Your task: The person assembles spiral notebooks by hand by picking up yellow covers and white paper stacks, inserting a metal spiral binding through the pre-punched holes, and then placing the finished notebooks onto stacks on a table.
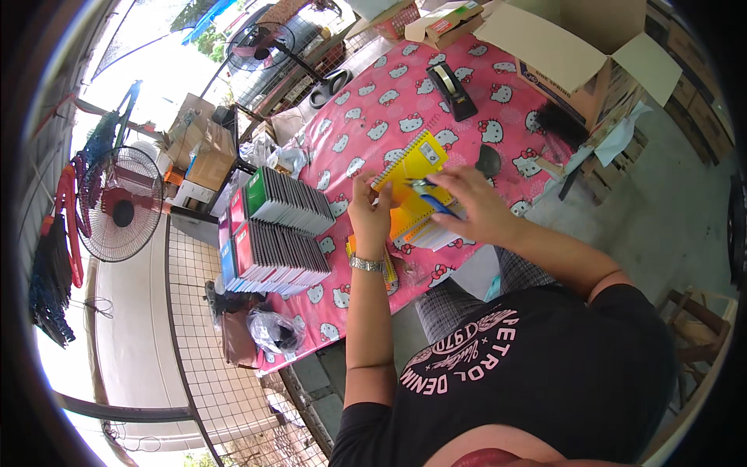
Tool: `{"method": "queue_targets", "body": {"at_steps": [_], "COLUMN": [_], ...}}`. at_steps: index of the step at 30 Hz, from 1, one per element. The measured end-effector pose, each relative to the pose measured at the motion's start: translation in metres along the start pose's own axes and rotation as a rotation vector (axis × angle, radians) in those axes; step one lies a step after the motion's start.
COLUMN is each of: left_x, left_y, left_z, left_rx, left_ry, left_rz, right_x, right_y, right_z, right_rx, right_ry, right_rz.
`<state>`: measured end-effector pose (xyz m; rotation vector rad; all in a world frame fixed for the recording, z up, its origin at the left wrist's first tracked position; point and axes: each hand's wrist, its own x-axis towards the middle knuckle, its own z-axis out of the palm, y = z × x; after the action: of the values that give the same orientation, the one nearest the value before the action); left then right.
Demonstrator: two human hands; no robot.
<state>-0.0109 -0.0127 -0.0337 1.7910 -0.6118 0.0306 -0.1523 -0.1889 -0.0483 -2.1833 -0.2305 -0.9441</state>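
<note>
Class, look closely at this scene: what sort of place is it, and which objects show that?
Probably a small, informal workshop or packing area, judging by the stacked spiral notebooks, the tape dispenser and the open cardboard box.

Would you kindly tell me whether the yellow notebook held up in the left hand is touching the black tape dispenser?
Apart: the head view shows pink tablecloth between the yellow notebook and the black tape dispenser.
</note>
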Motion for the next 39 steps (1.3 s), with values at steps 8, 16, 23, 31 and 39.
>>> {"method": "queue_targets", "body": {"at_steps": [8, 16, 23, 31, 39], "left_x": [-0.005, -0.022, -0.052, -0.143, -0.072], "left_y": [-0.009, -0.006, -0.056, -0.154, -0.050], "left_z": [-0.003, 0.002, -0.057, -0.117, -0.056], "left_rx": [0.078, 0.132, -0.331, 0.741, 0.844], "left_ry": [0.032, 0.257, 0.583, 0.379, 0.250], "left_rz": [0.056, 0.288, -0.087, -0.366, 0.322], "right_x": [0.025, 0.033, -0.003, -0.118, -0.073], "right_y": [-0.020, -0.021, 0.036, 0.153, 0.280], "right_z": [0.017, 0.014, -0.001, 0.018, -0.057], "right_rx": [-0.141, 1.050, 0.077, -0.276, -0.964], "right_ry": [-0.087, -0.513, 0.071, -0.230, -0.026], "right_rz": [-0.063, 0.760, 0.181, 0.261, 0.669]}}
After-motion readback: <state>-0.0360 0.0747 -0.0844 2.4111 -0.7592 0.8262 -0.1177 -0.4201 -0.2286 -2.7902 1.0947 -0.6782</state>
